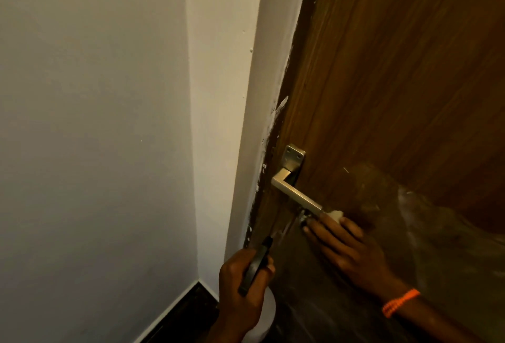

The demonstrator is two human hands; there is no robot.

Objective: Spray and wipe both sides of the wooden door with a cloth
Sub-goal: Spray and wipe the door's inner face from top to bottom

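We're gripping the spray bottle [255, 269] in our left hand [240, 288], lower centre. Our right hand [347, 247], fingers flat, is pressing a cloth [334, 215] by the door handle [295, 192]. Next likely: wiping the wooden door [396, 83] there.

A home interior: white painted walls [95, 124], dark skirting [175, 312], wooden door [396, 83] with lever handle [296, 193].

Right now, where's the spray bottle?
Head view, bottom centre: the left hand grips the spray bottle by its black trigger, just below the door handle and beside the white frame.

My right hand [345, 247] is pressing a pale cloth [334, 215] against the brown wooden door [396, 83]; my left hand [240, 288] is gripping a spray bottle [257, 266] left of it.
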